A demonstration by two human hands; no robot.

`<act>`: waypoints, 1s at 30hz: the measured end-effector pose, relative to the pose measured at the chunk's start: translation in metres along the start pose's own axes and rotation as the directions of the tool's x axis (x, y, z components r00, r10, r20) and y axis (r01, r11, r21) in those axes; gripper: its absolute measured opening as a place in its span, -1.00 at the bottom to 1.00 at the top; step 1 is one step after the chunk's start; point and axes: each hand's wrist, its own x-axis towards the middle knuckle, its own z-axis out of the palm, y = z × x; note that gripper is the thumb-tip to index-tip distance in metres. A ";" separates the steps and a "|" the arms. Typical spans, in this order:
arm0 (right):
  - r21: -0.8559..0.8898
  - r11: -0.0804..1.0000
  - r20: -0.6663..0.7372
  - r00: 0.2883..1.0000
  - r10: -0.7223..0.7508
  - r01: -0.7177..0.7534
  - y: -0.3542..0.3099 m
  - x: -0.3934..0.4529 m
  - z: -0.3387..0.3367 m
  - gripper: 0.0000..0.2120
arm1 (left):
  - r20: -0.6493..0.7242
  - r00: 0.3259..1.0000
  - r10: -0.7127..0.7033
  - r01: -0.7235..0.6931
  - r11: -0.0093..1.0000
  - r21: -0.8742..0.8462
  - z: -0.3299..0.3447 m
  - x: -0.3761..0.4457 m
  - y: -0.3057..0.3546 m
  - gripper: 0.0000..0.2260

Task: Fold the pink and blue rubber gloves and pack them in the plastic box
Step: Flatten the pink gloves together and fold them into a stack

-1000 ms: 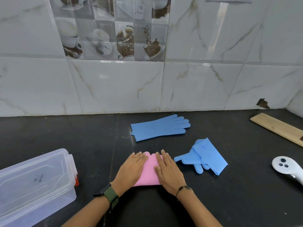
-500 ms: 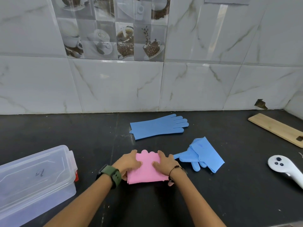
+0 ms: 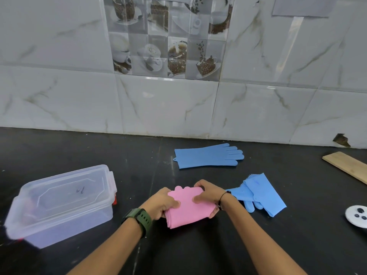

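Note:
Folded pink gloves (image 3: 187, 209) form a flat stack just above the black counter, gripped at both sides. My left hand (image 3: 161, 203) holds the stack's left edge, thumb on top. My right hand (image 3: 208, 196) holds its right edge, fingers curled round it. A folded blue glove (image 3: 262, 192) lies just right of my right wrist. Another blue glove (image 3: 206, 157) lies flat and unfolded farther back. The clear plastic box (image 3: 59, 203) stands at the left with its lid closed.
A wooden board (image 3: 345, 165) lies at the far right near the tiled wall. A white controller (image 3: 357, 215) sits at the right edge. The black counter (image 3: 119, 155) runs back to the wall.
My hands went from pressing flat on the pink stack to gripping its sides and lifting it slightly. The view shifted, so the box now sits closer to centre.

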 end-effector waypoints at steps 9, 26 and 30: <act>-0.196 0.911 0.075 0.932 -0.355 0.363 -0.061 0.029 0.019 -0.58 | -0.332 0.936 0.116 -0.166 0.978 -0.127 -0.036 -0.034 -0.031 -0.76; -0.436 0.599 0.432 0.740 -0.516 0.672 -0.122 0.065 0.054 -0.53 | -0.632 0.773 -0.059 -0.176 0.937 -0.303 -0.009 -0.061 -0.063 -0.55; -0.478 0.597 0.308 0.759 -0.573 0.644 -0.114 0.064 0.069 -0.54 | -0.641 0.767 -0.043 -0.047 0.991 -0.123 -0.015 -0.057 -0.064 -0.48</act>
